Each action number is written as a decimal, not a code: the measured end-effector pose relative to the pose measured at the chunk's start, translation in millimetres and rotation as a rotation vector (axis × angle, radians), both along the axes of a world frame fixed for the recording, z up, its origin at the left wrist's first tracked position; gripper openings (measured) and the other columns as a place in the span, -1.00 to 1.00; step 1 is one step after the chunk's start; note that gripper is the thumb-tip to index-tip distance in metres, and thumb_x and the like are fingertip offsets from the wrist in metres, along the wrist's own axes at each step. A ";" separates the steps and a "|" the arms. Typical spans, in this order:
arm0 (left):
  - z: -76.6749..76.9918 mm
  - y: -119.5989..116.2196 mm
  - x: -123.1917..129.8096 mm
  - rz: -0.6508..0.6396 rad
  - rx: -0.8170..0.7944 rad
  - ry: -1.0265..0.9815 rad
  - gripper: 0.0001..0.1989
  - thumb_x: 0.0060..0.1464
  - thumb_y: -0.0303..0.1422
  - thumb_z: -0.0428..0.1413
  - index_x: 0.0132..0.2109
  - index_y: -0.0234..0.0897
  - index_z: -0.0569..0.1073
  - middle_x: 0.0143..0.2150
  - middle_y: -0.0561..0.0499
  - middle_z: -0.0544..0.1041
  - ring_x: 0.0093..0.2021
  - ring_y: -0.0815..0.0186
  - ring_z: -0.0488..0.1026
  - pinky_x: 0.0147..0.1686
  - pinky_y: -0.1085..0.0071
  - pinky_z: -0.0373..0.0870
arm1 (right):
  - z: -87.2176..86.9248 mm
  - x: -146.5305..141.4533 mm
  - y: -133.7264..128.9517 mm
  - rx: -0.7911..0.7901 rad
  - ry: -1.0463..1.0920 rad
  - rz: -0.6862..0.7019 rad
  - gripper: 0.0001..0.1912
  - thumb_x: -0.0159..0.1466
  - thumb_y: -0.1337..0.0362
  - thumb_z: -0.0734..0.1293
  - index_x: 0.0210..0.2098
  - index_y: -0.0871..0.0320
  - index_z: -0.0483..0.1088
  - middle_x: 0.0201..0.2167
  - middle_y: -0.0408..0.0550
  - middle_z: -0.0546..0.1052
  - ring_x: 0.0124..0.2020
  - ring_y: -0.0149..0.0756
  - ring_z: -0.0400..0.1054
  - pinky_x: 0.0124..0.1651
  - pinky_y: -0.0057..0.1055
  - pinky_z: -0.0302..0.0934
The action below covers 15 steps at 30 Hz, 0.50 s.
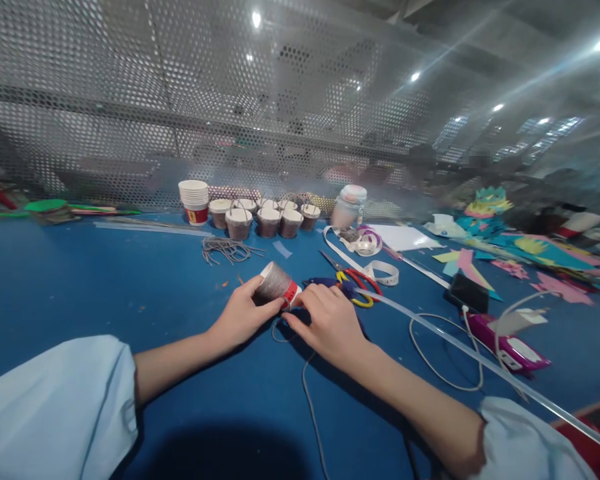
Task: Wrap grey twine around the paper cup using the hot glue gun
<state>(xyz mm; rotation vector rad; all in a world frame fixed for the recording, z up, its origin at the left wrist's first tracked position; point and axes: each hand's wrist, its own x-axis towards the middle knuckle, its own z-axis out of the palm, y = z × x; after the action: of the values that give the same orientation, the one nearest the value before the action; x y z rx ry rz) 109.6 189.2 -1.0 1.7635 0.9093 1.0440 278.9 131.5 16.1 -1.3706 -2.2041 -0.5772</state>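
A paper cup [275,283], partly wrapped in grey cord with a red printed band still showing, lies tilted between my hands. My left hand [243,312] is closed round the cup, its fingers on the wrapped part and its thumb near the red band. At the cup's right end, my right hand [330,320] has its fingers bent against the rim, by the cord; its fingertips are partly hidden. Loose grey cord [307,393] trails from the cup down toward me. Behind my right hand lie a blue glue gun [347,288] and scissors [367,283] with red and yellow handles.
Several cord-wrapped cups [269,222] and a cup stack [193,200] stand along the back. Cut cords [227,249], a measuring tape [383,272], a jar [347,208], a black phone [467,292] and a purple device [510,343] lie around. A clear glue stick [460,343] extends rightward.
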 end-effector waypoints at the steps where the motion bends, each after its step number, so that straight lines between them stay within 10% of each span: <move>1: -0.1 -0.1 0.2 -0.001 0.007 0.002 -0.87 -0.03 -0.34 0.15 -0.33 -0.31 0.41 -0.43 0.09 0.44 -0.39 0.35 0.34 -0.36 0.44 0.28 | -1.2 0.0 -0.2 0.001 -0.001 -0.002 -0.81 0.28 0.22 0.29 -0.41 0.19 0.35 -0.46 -0.04 0.46 -0.39 -0.26 0.29 -0.32 -0.33 -0.02; 15: -2.3 -7.1 -1.8 -0.010 0.214 0.172 -0.82 0.04 -0.27 0.10 -0.32 -0.32 0.39 -0.39 0.03 0.38 -0.37 0.33 0.28 -0.33 0.39 0.21 | 4.7 -1.1 -4.4 -0.068 0.335 0.059 -0.86 0.27 0.38 0.23 -0.42 0.16 0.34 -0.48 -0.12 0.48 -0.44 -0.36 0.32 -0.32 -0.36 0.04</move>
<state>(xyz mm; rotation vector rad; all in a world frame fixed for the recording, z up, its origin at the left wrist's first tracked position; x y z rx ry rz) 107.8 182.2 -3.3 2.0600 0.9190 1.0255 277.8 127.2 20.8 -1.3226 -1.9988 -0.2324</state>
